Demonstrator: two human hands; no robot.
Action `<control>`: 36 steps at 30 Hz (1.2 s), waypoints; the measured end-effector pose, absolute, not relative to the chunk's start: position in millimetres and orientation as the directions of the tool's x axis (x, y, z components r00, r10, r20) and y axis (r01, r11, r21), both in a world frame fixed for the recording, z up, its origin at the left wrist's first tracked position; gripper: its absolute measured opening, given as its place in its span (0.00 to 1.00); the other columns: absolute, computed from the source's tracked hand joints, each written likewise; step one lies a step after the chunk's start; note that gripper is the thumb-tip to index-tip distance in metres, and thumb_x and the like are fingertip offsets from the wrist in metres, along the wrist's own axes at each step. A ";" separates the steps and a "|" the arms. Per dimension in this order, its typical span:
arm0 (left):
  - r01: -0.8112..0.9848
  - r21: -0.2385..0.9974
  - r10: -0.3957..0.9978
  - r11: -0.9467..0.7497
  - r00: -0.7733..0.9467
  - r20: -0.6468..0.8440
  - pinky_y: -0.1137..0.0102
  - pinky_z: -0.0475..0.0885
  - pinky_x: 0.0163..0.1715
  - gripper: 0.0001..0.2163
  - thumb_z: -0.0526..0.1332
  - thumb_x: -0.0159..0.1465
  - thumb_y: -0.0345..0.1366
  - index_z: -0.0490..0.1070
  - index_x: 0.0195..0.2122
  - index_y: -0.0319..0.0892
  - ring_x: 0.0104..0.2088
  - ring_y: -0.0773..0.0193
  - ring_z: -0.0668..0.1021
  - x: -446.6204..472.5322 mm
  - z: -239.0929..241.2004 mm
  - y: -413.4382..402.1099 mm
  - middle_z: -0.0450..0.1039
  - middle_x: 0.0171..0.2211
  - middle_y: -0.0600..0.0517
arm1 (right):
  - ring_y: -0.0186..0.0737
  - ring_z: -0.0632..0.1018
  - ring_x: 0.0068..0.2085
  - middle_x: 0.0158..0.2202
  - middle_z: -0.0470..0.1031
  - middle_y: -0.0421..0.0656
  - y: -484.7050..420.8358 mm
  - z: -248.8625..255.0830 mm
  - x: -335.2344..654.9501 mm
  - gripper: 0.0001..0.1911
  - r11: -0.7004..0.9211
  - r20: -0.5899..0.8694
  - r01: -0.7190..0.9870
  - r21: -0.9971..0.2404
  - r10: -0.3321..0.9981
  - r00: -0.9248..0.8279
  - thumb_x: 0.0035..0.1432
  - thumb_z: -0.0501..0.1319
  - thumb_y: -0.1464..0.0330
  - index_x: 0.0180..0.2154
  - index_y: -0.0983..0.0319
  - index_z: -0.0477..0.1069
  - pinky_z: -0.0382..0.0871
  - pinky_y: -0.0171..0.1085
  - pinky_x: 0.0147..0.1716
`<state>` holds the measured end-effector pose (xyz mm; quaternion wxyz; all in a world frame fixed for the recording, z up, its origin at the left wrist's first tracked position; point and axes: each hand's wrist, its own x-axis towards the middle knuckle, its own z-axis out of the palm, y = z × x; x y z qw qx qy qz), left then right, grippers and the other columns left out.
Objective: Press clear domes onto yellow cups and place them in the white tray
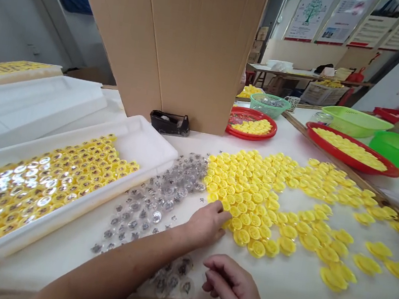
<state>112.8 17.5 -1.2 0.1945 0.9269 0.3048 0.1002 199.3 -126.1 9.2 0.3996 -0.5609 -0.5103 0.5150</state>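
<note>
A large spread of small yellow plastic caps point(248, 197) covers the white table top point(289, 278), with looser ones lying to the right. My left hand point(208, 224) reaches across from the lower left, its fingertips at the pile's lower left edge, and what they grip is hidden. Clear plastic domes point(146, 206) lie scattered to the left of the yellow caps, with a few more near my right hand point(232, 284). That hand hovers at the front of the table with its fingers curled together, and nothing shows in them.
A white tray point(119, 157) of assembled yellow pieces stands at left. Red trays point(349, 149) point(252, 123) hold yellow caps. Green baskets point(355, 122) point(268, 105) stand beyond, with a tall cardboard sheet point(185, 42) and a black tape dispenser point(169, 123) at the back.
</note>
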 end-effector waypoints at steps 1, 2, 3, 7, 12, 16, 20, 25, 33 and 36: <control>0.529 0.428 0.610 -0.732 0.790 0.066 0.70 0.69 0.35 0.12 0.57 0.57 0.32 0.69 0.43 0.45 0.38 0.62 0.72 111.3 -3.2 16.9 0.65 0.42 0.49 | 0.37 0.75 0.31 0.29 0.72 0.39 -127.1 7.7 201.3 0.11 -0.168 -0.175 0.143 -0.975 0.984 -0.042 0.61 0.54 0.60 0.39 0.59 0.69 0.69 0.35 0.30; 0.530 0.441 0.616 -0.724 0.785 0.068 0.71 0.69 0.35 0.12 0.57 0.57 0.32 0.70 0.43 0.45 0.38 0.62 0.72 107.7 -4.4 16.5 0.65 0.43 0.49 | 0.37 0.76 0.31 0.29 0.72 0.39 -127.7 6.0 202.6 0.11 -0.177 -0.181 0.122 -0.977 0.983 -0.029 0.60 0.54 0.60 0.40 0.59 0.69 0.69 0.35 0.30; 0.529 0.456 0.622 -0.716 0.779 0.073 0.71 0.69 0.35 0.12 0.57 0.57 0.31 0.69 0.43 0.45 0.37 0.63 0.72 102.5 -4.9 16.1 0.65 0.43 0.49 | 0.37 0.76 0.30 0.29 0.72 0.38 -127.9 4.5 203.3 0.11 -0.187 -0.189 0.099 -0.977 0.982 -0.011 0.60 0.55 0.60 0.40 0.59 0.68 0.69 0.34 0.29; 0.531 0.487 0.643 -0.694 0.761 0.085 0.69 0.69 0.39 0.14 0.59 0.54 0.30 0.70 0.42 0.45 0.41 0.60 0.71 74.7 -4.2 16.9 0.67 0.44 0.48 | 0.35 0.75 0.28 0.27 0.71 0.37 -121.6 3.1 204.8 0.08 -0.199 -0.198 0.107 -0.974 0.980 0.022 0.58 0.57 0.61 0.36 0.58 0.68 0.68 0.33 0.27; 0.542 0.523 0.670 -0.658 0.739 0.077 0.64 0.68 0.43 0.13 0.61 0.53 0.32 0.72 0.41 0.40 0.40 0.56 0.72 57.8 -8.8 22.4 0.72 0.36 0.46 | 0.38 0.74 0.33 0.33 0.73 0.42 -97.6 5.0 213.6 0.11 -0.117 -0.106 0.282 -0.952 0.993 0.051 0.58 0.57 0.61 0.38 0.58 0.72 0.70 0.35 0.29; 0.486 0.635 0.695 -0.601 0.710 0.114 0.67 0.68 0.42 0.10 0.63 0.52 0.33 0.73 0.36 0.41 0.40 0.59 0.73 53.8 -3.5 23.2 0.73 0.39 0.48 | 0.38 0.74 0.31 0.31 0.73 0.41 -78.5 2.9 222.1 0.15 -0.194 -0.148 0.194 -0.962 0.962 0.229 0.55 0.60 0.59 0.42 0.60 0.69 0.70 0.36 0.29; 0.457 0.834 0.799 -0.307 0.600 -0.034 0.73 0.66 0.27 0.10 0.60 0.51 0.30 0.70 0.36 0.41 0.26 0.67 0.73 34.6 19.3 26.8 0.71 0.26 0.54 | 0.36 0.74 0.29 0.30 0.72 0.41 -67.7 7.6 228.0 0.16 -0.184 -0.142 0.108 -0.977 0.939 0.312 0.52 0.63 0.57 0.39 0.61 0.69 0.69 0.35 0.28; 0.334 0.939 0.873 -0.086 0.479 -0.091 0.77 0.61 0.21 0.11 0.61 0.51 0.30 0.68 0.37 0.41 0.22 0.72 0.68 9.2 34.1 35.9 0.66 0.22 0.58 | 0.35 0.73 0.30 0.31 0.72 0.40 -47.6 21.4 216.2 0.13 -0.115 -0.099 0.045 -0.992 0.959 0.266 0.53 0.65 0.60 0.39 0.60 0.71 0.68 0.35 0.29; 0.175 0.982 0.843 0.074 0.515 -0.155 0.76 0.65 0.24 0.12 0.61 0.50 0.29 0.69 0.37 0.39 0.26 0.69 0.74 14.6 24.6 19.9 0.73 0.28 0.53 | 0.32 0.71 0.28 0.33 0.73 0.41 -20.6 25.5 174.2 0.11 -0.057 -0.053 0.112 -0.992 0.998 0.040 0.55 0.62 0.62 0.39 0.60 0.74 0.67 0.33 0.26; 0.244 0.968 0.863 0.058 0.475 -0.171 0.75 0.66 0.24 0.13 0.61 0.51 0.29 0.69 0.40 0.39 0.27 0.67 0.75 15.2 26.6 15.7 0.74 0.30 0.52 | 0.33 0.72 0.28 0.33 0.72 0.41 -23.9 20.7 173.6 0.10 -0.026 -0.016 0.185 -0.982 0.999 0.052 0.56 0.62 0.62 0.39 0.59 0.74 0.68 0.34 0.25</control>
